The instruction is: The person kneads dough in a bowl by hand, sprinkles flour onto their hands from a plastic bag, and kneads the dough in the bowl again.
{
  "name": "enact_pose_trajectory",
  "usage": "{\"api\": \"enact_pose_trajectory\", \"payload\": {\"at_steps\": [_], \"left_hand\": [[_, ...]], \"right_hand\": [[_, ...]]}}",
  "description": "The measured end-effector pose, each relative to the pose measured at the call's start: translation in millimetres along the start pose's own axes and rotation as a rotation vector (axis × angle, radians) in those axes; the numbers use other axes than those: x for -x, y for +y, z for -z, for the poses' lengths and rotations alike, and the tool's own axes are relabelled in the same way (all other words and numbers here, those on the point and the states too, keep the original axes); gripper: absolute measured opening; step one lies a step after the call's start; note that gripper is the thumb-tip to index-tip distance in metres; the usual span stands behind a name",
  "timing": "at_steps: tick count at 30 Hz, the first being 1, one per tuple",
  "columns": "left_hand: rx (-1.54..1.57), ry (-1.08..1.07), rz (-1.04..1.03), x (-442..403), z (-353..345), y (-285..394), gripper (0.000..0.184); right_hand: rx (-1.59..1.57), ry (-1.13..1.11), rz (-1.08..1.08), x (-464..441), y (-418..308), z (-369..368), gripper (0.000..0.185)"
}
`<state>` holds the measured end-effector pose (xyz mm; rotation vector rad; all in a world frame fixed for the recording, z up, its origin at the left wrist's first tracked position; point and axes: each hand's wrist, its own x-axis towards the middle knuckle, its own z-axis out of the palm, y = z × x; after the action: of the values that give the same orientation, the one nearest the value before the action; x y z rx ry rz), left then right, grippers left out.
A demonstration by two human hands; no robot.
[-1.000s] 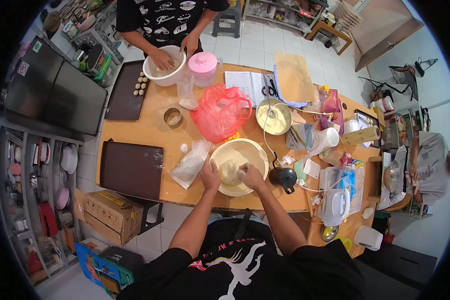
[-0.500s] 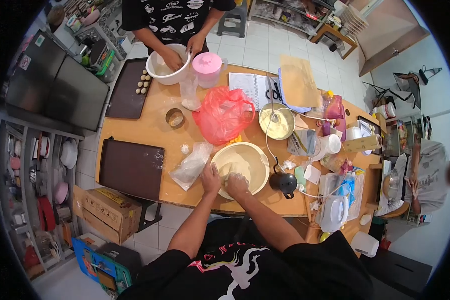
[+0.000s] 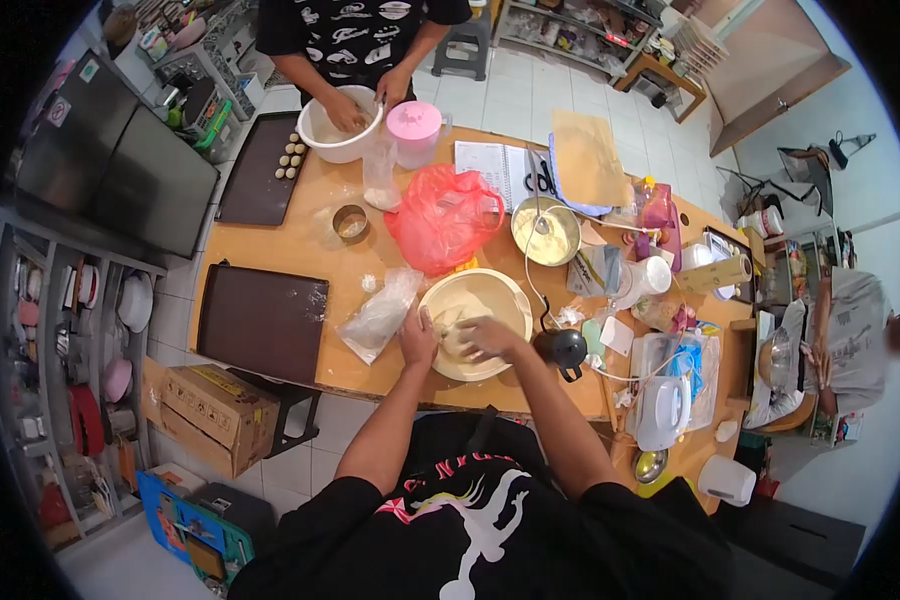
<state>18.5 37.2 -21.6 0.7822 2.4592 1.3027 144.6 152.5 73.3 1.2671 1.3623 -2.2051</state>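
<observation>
A cream mixing bowl (image 3: 508, 300) stands near the table's front edge, with pale, floury dough (image 3: 452, 326) inside. My left hand (image 3: 419, 338) grips the bowl's left rim. Inside the bowl, my right hand (image 3: 490, 341) has its fingers stretched apart over the dough, and flour coats them. Whether the fingertips press into the dough is hard to make out. A clear plastic bag (image 3: 382, 315) lies just left of the bowl, and a red plastic bag (image 3: 444, 222) sits behind it. To the right is a black kettle (image 3: 562, 350).
Dark baking trays (image 3: 262, 322) lie on the left; the far one carries small dough balls (image 3: 290, 160). Across the table a person works in a white bowl (image 3: 335, 150). A metal bowl of yellowish mixture (image 3: 548, 240), containers and a cable crowd the right side.
My right hand has lifted slightly and opened from a closed press on the dough, moving a little right. My left hand stays at the rim. The view has shifted slightly.
</observation>
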Motion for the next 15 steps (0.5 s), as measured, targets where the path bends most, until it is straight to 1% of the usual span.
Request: {"api": "enact_pose_trajectory", "payload": {"at_steps": [1, 3, 4, 6, 9, 12, 15], "left_hand": [[0.002, 0.059, -0.037, -2, 1, 4, 0.037], [-0.032, 0.03, -0.025, -1, 6, 9, 0.033], [-0.048, 0.012, -0.024, -2, 6, 10, 0.032], [-0.059, 0.049, -0.026, -3, 5, 12, 0.031], [-0.071, 0.096, -0.053, -2, 0, 8, 0.031], [-0.078, 0.109, -0.066, -2, 1, 8, 0.031], [-0.051, 0.098, -0.045, -4, 1, 12, 0.03]], "right_hand": [[-0.076, 0.045, 0.039, -8, -3, 24, 0.03], [0.689, 0.549, 0.273, -64, 27, 70, 0.033], [0.799, 0.543, 0.326, -70, 28, 69, 0.033], [1.026, 0.531, 0.435, -81, 26, 63, 0.034], [0.937, 0.413, 0.427, -71, 16, 17, 0.032], [1.013, 0.41, 0.566, -37, -3, 2, 0.031], [1.223, 0.257, 0.669, -6, 3, 4, 0.03]]}}
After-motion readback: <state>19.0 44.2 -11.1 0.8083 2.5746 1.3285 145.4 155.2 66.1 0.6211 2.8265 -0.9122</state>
